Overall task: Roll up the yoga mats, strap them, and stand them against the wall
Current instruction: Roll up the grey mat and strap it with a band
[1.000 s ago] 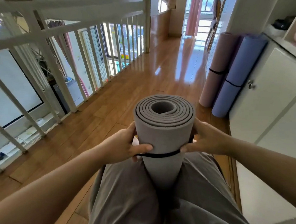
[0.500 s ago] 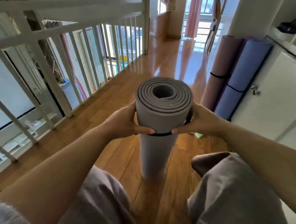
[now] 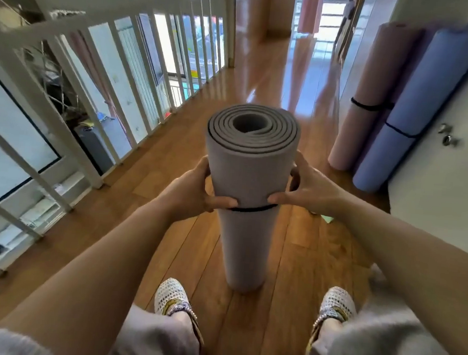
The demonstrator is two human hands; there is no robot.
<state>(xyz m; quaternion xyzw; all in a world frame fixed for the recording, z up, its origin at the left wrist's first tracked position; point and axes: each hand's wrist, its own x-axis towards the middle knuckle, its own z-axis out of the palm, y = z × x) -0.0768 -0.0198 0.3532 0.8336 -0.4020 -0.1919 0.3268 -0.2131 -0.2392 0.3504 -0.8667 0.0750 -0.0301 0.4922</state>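
Legs [image 3: 158,335] have straightened; left hand [image 3: 191,192] and right hand [image 3: 309,186] clamp fingers [image 3: 224,202] round the upright grey mat [image 3: 251,164] at its strap [image 3: 253,208].

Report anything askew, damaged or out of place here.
Nothing much: the grey mat stands upright, evenly rolled, black strap level, left hand and right hand gripping it. One small green item lies on the floor nearby.

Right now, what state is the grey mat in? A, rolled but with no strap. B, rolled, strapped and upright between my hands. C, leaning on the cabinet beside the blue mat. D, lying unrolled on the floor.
B: the grey mat is rolled and upright with a black strap round it. The left hand and right hand grip its sides, well apart from the blue mat.
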